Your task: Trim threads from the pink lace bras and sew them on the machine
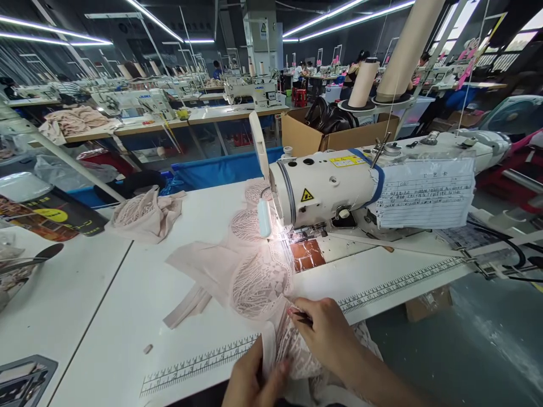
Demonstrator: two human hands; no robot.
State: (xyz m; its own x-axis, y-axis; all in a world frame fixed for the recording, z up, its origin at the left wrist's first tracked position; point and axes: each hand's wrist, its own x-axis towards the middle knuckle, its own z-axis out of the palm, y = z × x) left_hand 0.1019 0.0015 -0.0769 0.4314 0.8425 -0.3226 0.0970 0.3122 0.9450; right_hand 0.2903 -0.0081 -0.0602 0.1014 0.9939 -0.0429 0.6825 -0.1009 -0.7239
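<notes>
The left hand (250, 381) sits low at the frame's bottom edge, thumb raised, fingers apparently curled shut. The right hand (326, 333) reaches in from the right, fingertips pinched together.

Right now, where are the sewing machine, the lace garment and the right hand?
sewing machine (326, 189), head view, on the white head casing.
lace garment (258, 282), head view, on the lace cup nearest the hands.
right hand (326, 333), head view, on the back of the hand.

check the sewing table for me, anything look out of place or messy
Mostly orderly. A handwritten paper sheet is wrapped over the sewing machine, hanging crookedly. A crumpled lace piece lies bunched at the table's far edge. Both hands, left hand and right hand, hold the pink lace garment.
</notes>
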